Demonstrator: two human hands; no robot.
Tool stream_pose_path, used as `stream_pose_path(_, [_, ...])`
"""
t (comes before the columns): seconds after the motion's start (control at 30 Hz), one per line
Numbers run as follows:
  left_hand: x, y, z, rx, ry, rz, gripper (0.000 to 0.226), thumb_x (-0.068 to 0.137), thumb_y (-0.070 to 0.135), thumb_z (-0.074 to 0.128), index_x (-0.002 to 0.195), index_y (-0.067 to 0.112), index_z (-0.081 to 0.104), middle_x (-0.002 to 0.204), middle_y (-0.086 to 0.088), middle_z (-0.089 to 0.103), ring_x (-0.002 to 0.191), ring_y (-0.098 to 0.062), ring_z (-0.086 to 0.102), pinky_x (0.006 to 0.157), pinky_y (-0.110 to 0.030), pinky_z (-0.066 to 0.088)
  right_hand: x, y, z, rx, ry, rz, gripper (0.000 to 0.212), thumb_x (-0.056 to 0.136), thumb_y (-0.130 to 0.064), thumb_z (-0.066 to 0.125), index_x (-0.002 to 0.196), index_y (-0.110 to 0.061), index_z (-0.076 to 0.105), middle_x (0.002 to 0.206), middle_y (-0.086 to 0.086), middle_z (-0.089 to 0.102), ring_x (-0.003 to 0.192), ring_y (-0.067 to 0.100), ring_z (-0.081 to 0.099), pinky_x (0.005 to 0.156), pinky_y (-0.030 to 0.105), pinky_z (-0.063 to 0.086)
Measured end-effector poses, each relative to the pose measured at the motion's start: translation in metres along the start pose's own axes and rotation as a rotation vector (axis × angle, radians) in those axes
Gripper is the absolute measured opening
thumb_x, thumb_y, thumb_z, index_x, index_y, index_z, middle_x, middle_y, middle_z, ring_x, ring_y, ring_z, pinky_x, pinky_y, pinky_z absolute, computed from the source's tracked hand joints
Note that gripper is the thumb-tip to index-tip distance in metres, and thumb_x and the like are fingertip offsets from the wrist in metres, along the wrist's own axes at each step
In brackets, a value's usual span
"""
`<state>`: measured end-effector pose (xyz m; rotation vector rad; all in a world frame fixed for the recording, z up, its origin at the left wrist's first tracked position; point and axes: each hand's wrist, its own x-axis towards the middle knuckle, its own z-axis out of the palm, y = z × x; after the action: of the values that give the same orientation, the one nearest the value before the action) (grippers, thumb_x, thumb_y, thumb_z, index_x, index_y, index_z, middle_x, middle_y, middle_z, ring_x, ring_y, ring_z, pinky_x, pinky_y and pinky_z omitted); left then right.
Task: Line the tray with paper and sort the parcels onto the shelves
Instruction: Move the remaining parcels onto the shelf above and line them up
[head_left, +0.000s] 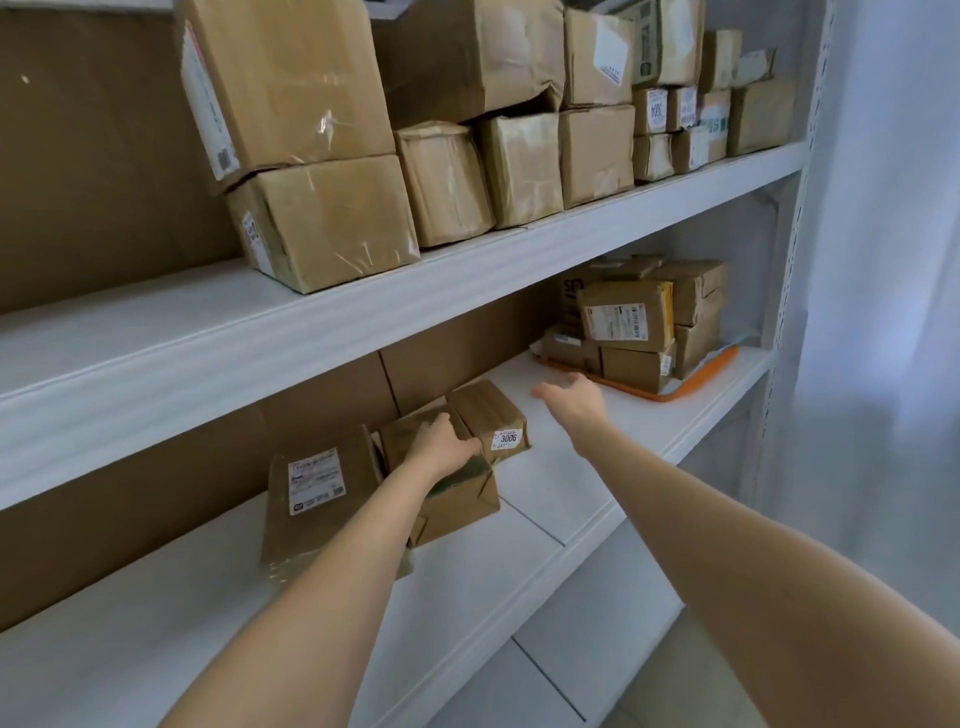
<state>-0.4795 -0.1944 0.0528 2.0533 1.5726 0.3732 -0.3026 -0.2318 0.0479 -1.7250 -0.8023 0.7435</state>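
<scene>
From the head camera: on the white middle shelf (571, 467) the left hand (441, 447) is curled, and it looks to be gripping the left end of the small brown cardboard parcel labelled 3006 (488, 415). That parcel sits tilted on a bigger brown box with green print (457, 506). At nine o'clock from them, a flat brown parcel with a white address label (317, 499) leans just beside the box.

The right hand (571, 397) is empty, with its fingers spread and relaxed. It points to two o'clock, near the orange plastic tray (691, 387) but not touching it. The tray is already lined with pale paper (730, 347) and carries a stack of brown taped parcels (628, 312).

I'd say the little parcel is light and stiff enough for one hand. Its tape looks slick, so a pinch across the short end, thumb on top, should serve. The tray parcels look denser and are better taken by opposite faces, top one first, or the stack may topple.

At twelve o'clock, big crumpled cardboard boxes (322, 218) crowd the upper shelf.
</scene>
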Motion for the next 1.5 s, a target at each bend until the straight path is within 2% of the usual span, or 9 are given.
stream_pose_path(0.2, [0.082,-0.021,0.019,0.087,0.036,-0.098,0.077,0.093,0.037,0.055,0.151,0.007,0.015,0.156,-0.014,0.018,0.142,-0.031,0.023,0.113,-0.044,0.029,0.073,0.036,0.055,-0.002,-0.141,0.140,0.081,0.085,-0.040,0.069,0.149,-0.009,0.028,0.148,0.013,0.040,0.128,0.033,0.045,0.090,0.038,0.043])
stream_pose_path(0.37, [0.126,-0.032,0.030,0.153,0.055,-0.129,0.074,0.091,0.039,0.056,0.150,0.010,0.022,0.154,-0.014,0.023,0.141,-0.031,0.026,0.111,-0.044,0.031,0.116,0.057,0.084,-0.072,-0.175,0.197,0.075,0.087,-0.049,0.066,0.140,-0.002,0.039,0.131,0.014,0.051,0.095,0.022,0.046,0.076,0.033,0.041])
stream_pose_path(0.53, [0.152,-0.037,0.036,0.211,0.084,-0.138,0.068,0.091,0.039,0.056,0.147,0.010,0.029,0.151,-0.013,0.031,0.136,-0.030,0.035,0.104,-0.040,0.038,0.142,0.069,0.099,-0.069,-0.221,0.216,0.079,0.085,-0.058,0.063,0.135,0.000,0.043,0.130,0.015,0.053,0.111,0.029,0.053,0.079,0.033,0.041])
stream_pose_path(0.83, [0.165,-0.036,0.041,0.353,0.021,-0.213,0.061,0.090,0.046,0.052,0.138,0.009,0.044,0.140,-0.014,0.043,0.124,-0.030,0.047,0.094,-0.039,0.045,0.157,0.074,0.107,0.024,-0.271,0.312,0.075,0.079,-0.061,0.066,0.125,-0.003,0.054,0.116,0.012,0.063,0.100,0.026,0.059,0.078,0.034,0.046])
stream_pose_path(1.0, [0.165,-0.032,0.038,0.348,0.002,-0.224,0.059,0.091,0.045,0.050,0.137,0.010,0.045,0.140,-0.013,0.043,0.125,-0.030,0.045,0.095,-0.039,0.043,0.156,0.068,0.100,0.094,-0.322,0.362,0.055,0.078,-0.047,0.075,0.110,-0.005,0.060,0.096,0.012,0.072,0.089,0.023,0.071,0.085,0.033,0.057])
stream_pose_path(1.07, [0.165,-0.030,0.036,0.288,-0.006,-0.226,0.059,0.091,0.044,0.050,0.138,0.009,0.044,0.141,-0.013,0.044,0.127,-0.029,0.045,0.097,-0.039,0.042,0.152,0.064,0.091,0.136,-0.342,0.391,0.040,0.079,-0.041,0.075,0.098,-0.009,0.061,0.075,0.006,0.072,0.064,0.013,0.069,0.056,0.021,0.054])
stream_pose_path(1.13, [0.165,-0.023,0.035,0.161,-0.008,-0.225,0.057,0.092,0.041,0.051,0.137,0.007,0.044,0.138,-0.013,0.048,0.125,-0.028,0.047,0.095,-0.037,0.042,0.147,0.060,0.080,0.188,-0.327,0.426,0.031,0.080,-0.039,0.073,0.089,-0.013,0.059,0.062,0.002,0.068,0.051,0.009,0.062,0.046,0.020,0.043])
stream_pose_path(1.33, [0.156,0.013,0.037,-0.183,0.066,-0.220,0.068,0.093,0.043,0.051,0.145,0.005,0.029,0.146,-0.015,0.039,0.131,-0.030,0.042,0.098,-0.037,0.041,0.133,0.045,0.029,0.271,-0.292,0.401,0.032,0.083,-0.040,0.069,0.095,-0.011,0.061,0.068,0.004,0.067,0.059,0.011,0.064,0.050,0.019,0.050])
stream_pose_path(1.5, [0.137,0.061,0.042,-0.491,-0.070,-0.275,0.091,0.082,0.061,0.058,0.151,0.018,0.018,0.154,-0.010,0.027,0.139,-0.032,0.029,0.108,-0.046,0.032,0.117,0.032,-0.028,0.353,-0.281,0.404,0.033,0.081,-0.040,0.071,0.098,-0.016,0.056,0.092,0.012,0.068,0.088,0.022,0.066,0.070,0.029,0.059])
